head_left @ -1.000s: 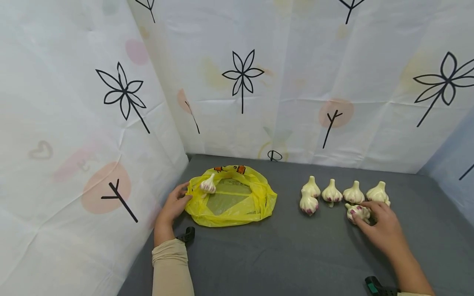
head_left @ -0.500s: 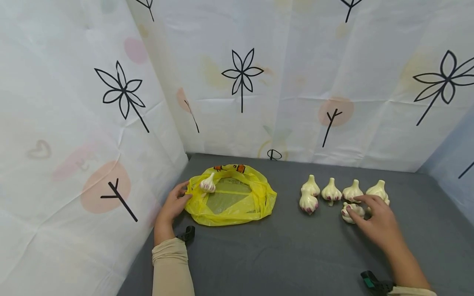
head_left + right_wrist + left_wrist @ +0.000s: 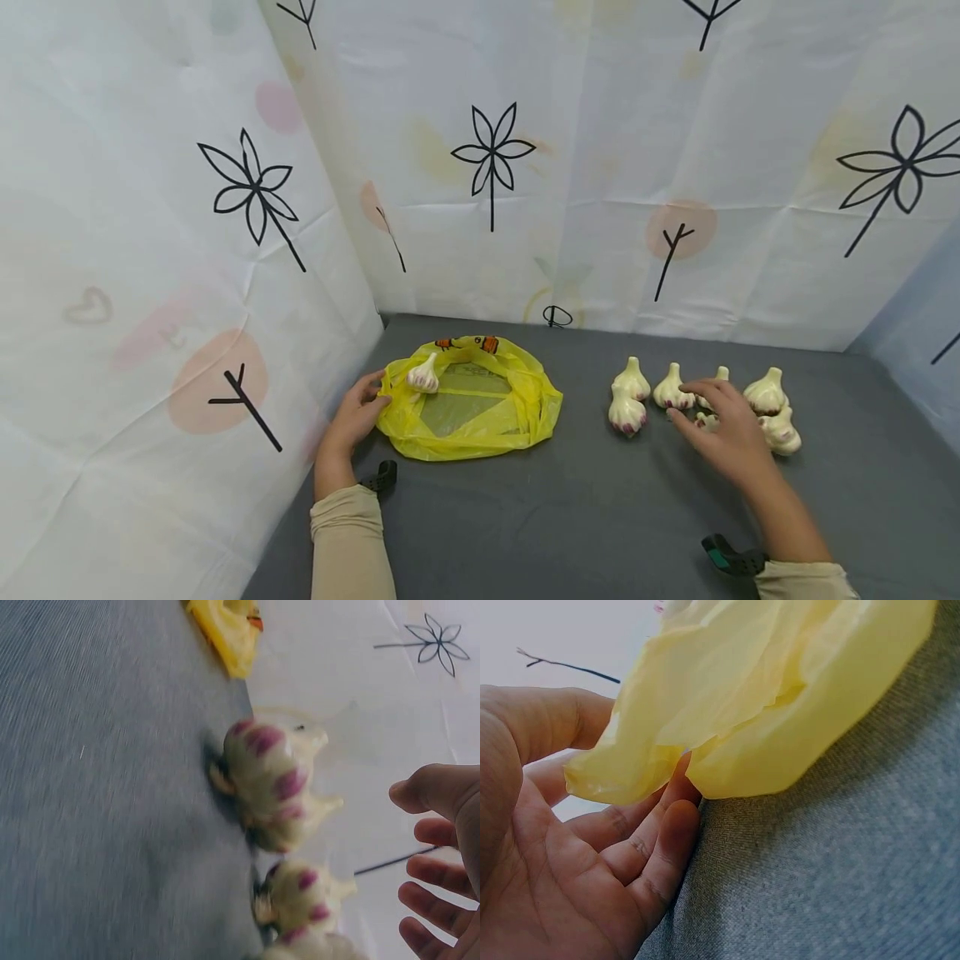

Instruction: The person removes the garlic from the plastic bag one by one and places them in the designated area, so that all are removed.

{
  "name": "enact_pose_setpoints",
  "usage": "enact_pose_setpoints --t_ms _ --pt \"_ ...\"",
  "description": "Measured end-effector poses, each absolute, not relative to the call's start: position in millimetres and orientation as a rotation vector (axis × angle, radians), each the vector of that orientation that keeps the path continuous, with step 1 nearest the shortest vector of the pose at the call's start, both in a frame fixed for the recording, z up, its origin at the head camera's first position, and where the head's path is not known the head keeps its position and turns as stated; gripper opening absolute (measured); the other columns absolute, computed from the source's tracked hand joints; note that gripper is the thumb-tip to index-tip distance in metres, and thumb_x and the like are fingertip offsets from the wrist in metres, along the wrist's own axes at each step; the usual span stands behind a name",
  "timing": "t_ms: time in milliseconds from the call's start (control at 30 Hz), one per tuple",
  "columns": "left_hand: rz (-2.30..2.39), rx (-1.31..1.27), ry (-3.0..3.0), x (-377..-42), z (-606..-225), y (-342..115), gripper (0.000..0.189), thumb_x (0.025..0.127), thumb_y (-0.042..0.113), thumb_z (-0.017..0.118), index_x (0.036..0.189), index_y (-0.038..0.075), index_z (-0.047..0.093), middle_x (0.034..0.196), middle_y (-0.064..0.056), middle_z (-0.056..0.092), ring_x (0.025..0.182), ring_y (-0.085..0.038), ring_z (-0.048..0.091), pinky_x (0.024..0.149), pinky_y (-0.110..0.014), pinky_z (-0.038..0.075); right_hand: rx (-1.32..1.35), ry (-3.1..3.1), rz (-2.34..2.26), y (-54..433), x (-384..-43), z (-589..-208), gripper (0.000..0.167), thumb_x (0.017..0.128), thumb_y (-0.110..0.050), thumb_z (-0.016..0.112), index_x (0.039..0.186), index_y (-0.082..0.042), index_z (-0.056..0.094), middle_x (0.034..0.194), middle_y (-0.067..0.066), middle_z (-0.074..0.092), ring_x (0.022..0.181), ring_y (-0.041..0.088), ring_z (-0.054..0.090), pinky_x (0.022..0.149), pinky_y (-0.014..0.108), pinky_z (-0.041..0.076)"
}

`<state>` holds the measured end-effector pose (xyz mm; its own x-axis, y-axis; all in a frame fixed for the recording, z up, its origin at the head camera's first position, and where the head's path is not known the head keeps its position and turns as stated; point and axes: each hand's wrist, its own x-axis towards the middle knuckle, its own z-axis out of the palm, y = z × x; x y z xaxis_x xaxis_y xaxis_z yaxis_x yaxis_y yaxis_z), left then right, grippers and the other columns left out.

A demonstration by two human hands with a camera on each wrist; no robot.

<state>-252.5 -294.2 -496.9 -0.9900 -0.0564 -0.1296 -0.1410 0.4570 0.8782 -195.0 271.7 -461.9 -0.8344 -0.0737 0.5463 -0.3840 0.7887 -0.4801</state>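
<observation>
My left hand pinches the left rim of a yellow plastic bag, thumb and fingers on either side of the film in the left wrist view. A single white garlic bulb sits at the bag's left inner side. On the right, several garlic bulbs with purple marks stand in two rows. My right hand hovers over them with fingers spread and nothing held, as the right wrist view shows. Beneath it a front-row bulb is partly hidden. Another garlic bulb lies just right of this hand.
The grey cloth-covered table spreads between bag and garlic and toward me. White patterned fabric hangs along the back, and more hangs on the left and right. A dark wrist strap is on my left wrist.
My right hand has let go of a front-row garlic bulb, which shifted left, and has moved left. The rightmost front bulb is now uncovered. My left hand stays at the bag's rim.
</observation>
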Motion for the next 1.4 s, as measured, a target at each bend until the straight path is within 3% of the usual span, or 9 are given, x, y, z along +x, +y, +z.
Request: enact_pose_setpoints --t_ms 200,467,667,867,1400 --pt "1.574 -0.167 2.622 -253 -498 -295 0.061 0.109 0.022 0.054 0.167 0.017 0.035 0.156 -0.027 0.043 0.148 -0.045 0.042 0.117 -0.06 0.041 0.427 -2.448 0.893 250 -203 -461 0.039 0.086 -0.003 0.085 0.121 -0.001 0.07 0.126 0.023 0.063 0.117 0.045 0.059 0.084 0.062 0.048" --pt "1.573 -0.152 2.617 -254 -499 -295 0.061 0.109 0.022 0.054 0.167 0.015 0.035 0.157 -0.029 0.043 0.148 -0.047 0.043 0.116 -0.06 0.041 0.545 -2.397 0.942 217 -214 -455 0.038 0.086 -0.003 0.085 0.121 -0.002 0.072 0.124 0.018 0.067 0.115 0.037 0.063 0.086 0.054 0.049" --pt "1.59 -0.155 2.61 -255 -501 -295 0.061 0.109 0.02 0.055 0.167 0.015 0.036 0.156 -0.028 0.043 0.147 -0.046 0.043 0.117 -0.06 0.041 0.566 -2.415 1.05 192 -223 -452 0.038 0.091 -0.008 0.082 0.127 -0.006 0.071 0.134 0.018 0.063 0.122 0.037 0.061 0.086 0.06 0.053" --pt "1.595 -0.161 2.613 -255 -502 -296 0.06 0.109 0.021 0.055 0.166 0.016 0.036 0.156 -0.027 0.044 0.146 -0.044 0.044 0.116 -0.059 0.041 0.609 -2.39 1.061 167 -236 -452 0.037 0.09 -0.008 0.084 0.125 -0.003 0.072 0.129 0.018 0.066 0.113 0.036 0.064 0.089 0.059 0.052" --pt "1.609 -0.15 2.609 -257 -503 -298 0.061 0.109 0.021 0.055 0.167 0.018 0.035 0.155 -0.027 0.049 0.141 -0.043 0.05 0.113 -0.055 0.044 0.672 -2.431 1.306 116 -256 -458 0.037 0.095 -0.012 0.079 0.13 -0.003 0.07 0.13 0.019 0.066 0.115 0.038 0.061 0.095 0.061 0.052"
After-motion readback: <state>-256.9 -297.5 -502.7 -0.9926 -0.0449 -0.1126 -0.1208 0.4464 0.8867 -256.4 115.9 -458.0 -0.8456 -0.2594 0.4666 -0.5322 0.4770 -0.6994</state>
